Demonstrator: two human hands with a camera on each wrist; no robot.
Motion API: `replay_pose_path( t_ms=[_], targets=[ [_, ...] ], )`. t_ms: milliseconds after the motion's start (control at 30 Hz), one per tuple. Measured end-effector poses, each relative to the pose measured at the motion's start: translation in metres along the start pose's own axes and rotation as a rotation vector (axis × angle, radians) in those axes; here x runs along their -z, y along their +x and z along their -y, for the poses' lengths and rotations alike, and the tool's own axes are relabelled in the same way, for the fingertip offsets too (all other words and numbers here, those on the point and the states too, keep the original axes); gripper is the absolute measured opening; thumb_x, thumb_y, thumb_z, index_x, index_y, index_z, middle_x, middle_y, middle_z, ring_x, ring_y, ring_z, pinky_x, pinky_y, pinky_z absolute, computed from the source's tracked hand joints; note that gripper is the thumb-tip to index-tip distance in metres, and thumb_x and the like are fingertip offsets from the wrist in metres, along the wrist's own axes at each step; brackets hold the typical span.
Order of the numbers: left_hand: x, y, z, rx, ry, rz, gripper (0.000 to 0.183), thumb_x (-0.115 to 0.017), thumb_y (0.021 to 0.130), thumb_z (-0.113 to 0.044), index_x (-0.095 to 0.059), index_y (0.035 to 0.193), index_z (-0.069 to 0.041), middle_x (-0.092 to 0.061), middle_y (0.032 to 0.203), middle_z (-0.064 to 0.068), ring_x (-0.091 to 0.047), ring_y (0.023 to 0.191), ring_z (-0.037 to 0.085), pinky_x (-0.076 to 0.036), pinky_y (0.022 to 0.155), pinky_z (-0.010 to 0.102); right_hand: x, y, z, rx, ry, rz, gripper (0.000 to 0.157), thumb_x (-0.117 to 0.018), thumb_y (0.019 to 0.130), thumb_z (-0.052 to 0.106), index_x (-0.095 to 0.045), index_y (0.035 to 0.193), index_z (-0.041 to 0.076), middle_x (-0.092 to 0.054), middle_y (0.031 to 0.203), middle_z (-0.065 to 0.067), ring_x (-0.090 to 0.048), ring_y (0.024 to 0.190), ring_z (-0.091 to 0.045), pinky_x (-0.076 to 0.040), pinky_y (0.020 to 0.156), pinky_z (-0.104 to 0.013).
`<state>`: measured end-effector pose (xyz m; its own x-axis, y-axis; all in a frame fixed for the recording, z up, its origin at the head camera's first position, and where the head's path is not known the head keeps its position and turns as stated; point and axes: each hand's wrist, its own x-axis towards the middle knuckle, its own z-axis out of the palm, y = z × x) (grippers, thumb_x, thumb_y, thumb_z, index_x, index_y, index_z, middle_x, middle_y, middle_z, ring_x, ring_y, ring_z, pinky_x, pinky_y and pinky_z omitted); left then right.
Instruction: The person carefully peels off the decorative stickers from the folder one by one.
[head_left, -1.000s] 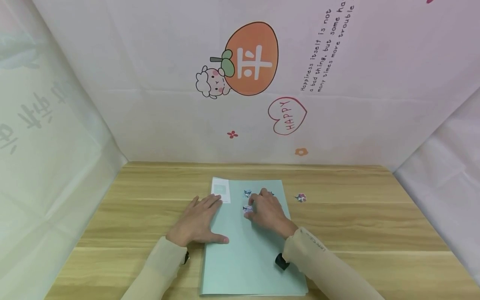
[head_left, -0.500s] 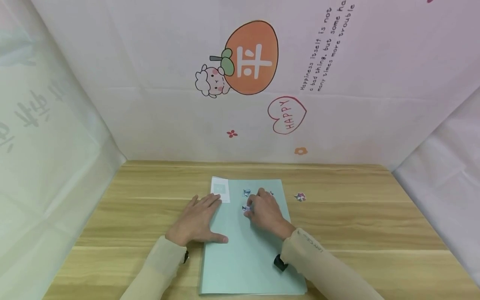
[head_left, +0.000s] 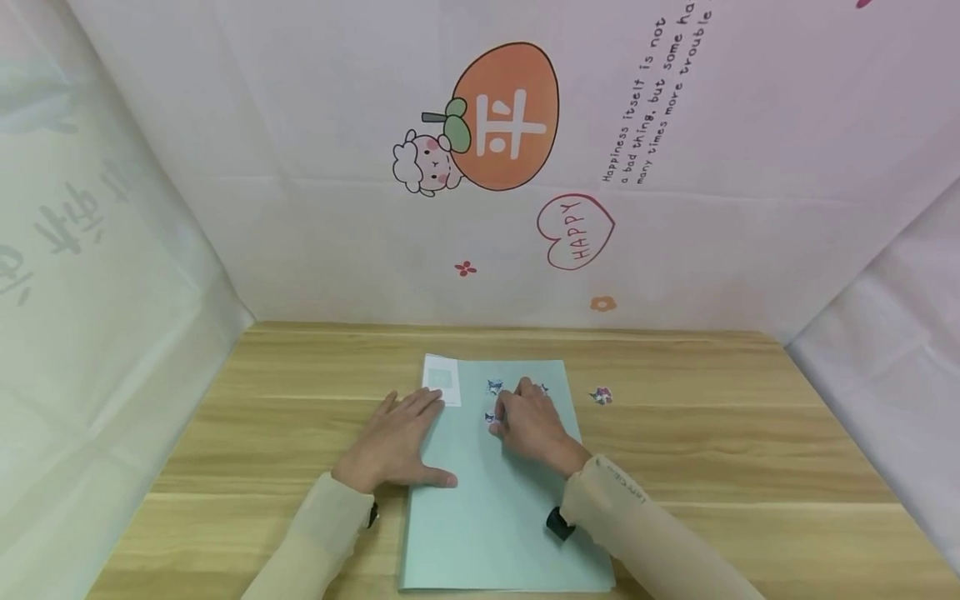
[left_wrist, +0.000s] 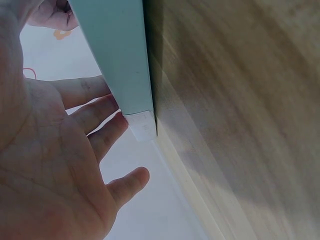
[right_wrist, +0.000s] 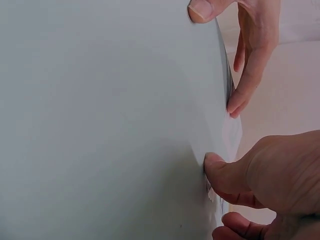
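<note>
A pale green, folder-like booklet (head_left: 502,533) lies on the wooden table. My left hand (head_left: 397,442) rests along its left edge, fingers spread and straight, fingertips on the white label (head_left: 444,379) at the top left corner. In the left wrist view the left palm (left_wrist: 50,160) shows beside the booklet's edge. My right hand (head_left: 534,425), fingers bent, holds a small cartoon sticker (head_left: 490,417) between thumb and fingers at the booklet's surface. Part of that sticker is hidden. Another blue-and-white sticker (head_left: 494,387) lies just above it, and one more (head_left: 543,388) shows partly behind the right hand.
A pink and purple sticker (head_left: 602,396) lies on the table (head_left: 697,433) right of the booklet. White printed cloth (head_left: 337,250) stands behind the table and at both sides. A dark band (head_left: 560,524) sits at the right wrist.
The right fingers have shifted slightly over the sticker, and less of it shows than a second ago. The left hand and the booklet stay where they were.
</note>
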<state>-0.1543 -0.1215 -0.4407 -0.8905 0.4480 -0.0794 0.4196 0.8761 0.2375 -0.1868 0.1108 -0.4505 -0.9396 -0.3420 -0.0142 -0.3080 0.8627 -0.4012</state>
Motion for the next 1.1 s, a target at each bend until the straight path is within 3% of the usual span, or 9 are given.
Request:
replay_pose_path(
  t_ms=[433,1100],
  targets=[
    [0.0006,0.0006,-0.0009,-0.003,0.011,0.005,0.110,-0.079,0.069,-0.072,-0.046,0.151,-0.005,-0.038,0.160,0.011,-0.031,0.149,0.030,-0.019,0.120,0.061,0.0000,-0.0014,-0.0024,-0.014,-0.010,-0.041,0.024,-0.084,0.085,0.025,-0.071,0.096,0.009,-0.049,0.092,-0.006,-0.044,0.083,-0.023,-0.042,0.079,-0.041],
    [0.0024,-0.0007,-0.0024,0.002,-0.002,0.010,0.111,-0.079,0.069,-0.072,-0.046,0.151,-0.004,-0.038,0.160,0.011,-0.031,0.149,0.030,-0.018,0.121,0.060,-0.0028,-0.0033,0.0022,-0.005,-0.031,-0.117,0.023,-0.087,0.082,0.023,-0.076,0.094,0.006,-0.050,0.091,-0.006,-0.047,0.081,-0.021,-0.045,0.078,-0.041]
  ],
)
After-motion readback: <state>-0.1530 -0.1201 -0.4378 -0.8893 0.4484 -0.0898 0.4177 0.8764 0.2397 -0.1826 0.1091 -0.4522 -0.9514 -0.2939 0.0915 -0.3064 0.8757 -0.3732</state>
